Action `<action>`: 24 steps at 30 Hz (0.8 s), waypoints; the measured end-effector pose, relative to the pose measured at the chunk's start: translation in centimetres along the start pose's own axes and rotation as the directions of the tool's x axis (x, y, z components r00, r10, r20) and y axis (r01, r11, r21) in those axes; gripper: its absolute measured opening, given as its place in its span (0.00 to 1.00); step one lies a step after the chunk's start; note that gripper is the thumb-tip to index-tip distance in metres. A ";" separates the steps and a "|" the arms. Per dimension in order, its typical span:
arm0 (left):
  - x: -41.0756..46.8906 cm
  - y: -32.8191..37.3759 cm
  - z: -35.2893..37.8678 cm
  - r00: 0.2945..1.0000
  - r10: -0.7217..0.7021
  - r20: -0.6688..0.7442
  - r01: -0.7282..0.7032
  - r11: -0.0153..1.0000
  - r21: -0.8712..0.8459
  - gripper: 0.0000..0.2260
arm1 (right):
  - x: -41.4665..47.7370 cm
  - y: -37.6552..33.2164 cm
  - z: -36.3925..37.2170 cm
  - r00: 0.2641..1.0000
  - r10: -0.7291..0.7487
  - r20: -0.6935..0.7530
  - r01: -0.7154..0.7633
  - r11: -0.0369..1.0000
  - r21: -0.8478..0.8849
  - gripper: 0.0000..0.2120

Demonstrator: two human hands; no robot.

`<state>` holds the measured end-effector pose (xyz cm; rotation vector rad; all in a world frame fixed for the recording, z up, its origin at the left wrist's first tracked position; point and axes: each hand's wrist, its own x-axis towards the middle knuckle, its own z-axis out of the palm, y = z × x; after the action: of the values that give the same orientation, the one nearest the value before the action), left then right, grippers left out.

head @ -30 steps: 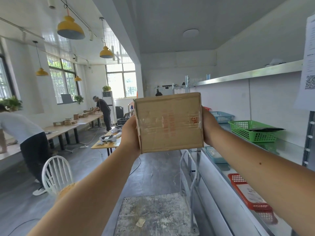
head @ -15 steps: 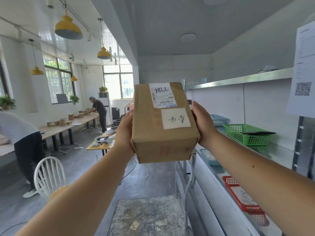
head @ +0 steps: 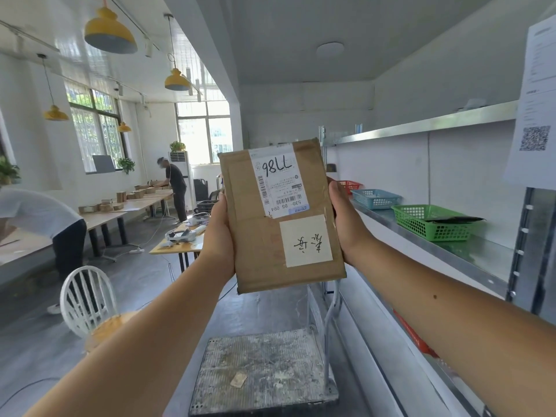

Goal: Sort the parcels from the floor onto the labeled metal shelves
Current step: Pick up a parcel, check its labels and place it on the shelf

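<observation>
1. Beside the metal shelves (head: 451, 254), at chest height, the parcel (head: 279, 215) was found clamped between the left hand (head: 218, 236) and right hand (head: 346, 224).
2. Its labelled face had been tipped fully toward the viewer since a second earlier.
3. The shipping label (head: 278, 182) was thus exposed, though upside down; shelf assignment was judged pending.

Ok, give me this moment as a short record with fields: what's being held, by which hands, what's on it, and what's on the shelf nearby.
held item: cardboard parcel, raised in front of the camera
left hand: grips the parcel's left edge
right hand: grips the parcel's right edge
labels: shipping label upside down, handwritten note below it
shelf: green basket, blue basket, red basket
</observation>
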<state>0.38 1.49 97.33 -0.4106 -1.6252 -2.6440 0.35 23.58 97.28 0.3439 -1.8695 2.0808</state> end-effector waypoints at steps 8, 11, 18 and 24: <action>0.4 0.1 0.3 0.993 0.115 -0.020 -0.113 0.990 0.089 0.30 | -0.6 -0.3 0.0 0.996 0.041 -0.077 -0.041 0.999 0.009 0.27; 0.5 -0.1 0.2 0.992 0.124 0.005 -0.124 0.988 0.089 0.34 | -0.7 -0.2 -0.3 0.982 0.179 -0.056 -0.178 0.984 0.030 0.31; 2.5 0.2 -1.8 0.991 0.128 0.042 -0.134 0.955 0.264 0.51 | -0.8 0.4 -1.2 0.945 0.281 0.169 -0.279 0.960 -0.038 0.36; 2.4 2.6 -2.4 0.969 0.218 0.114 -0.246 0.856 0.454 0.30 | 0.1 1.9 -2.6 0.963 0.146 0.225 -0.121 0.985 -0.124 0.53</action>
<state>-2.06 -1.49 99.19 -0.6187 -2.0022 -1.9967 -0.44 25.96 95.29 0.4654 -2.1899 2.0893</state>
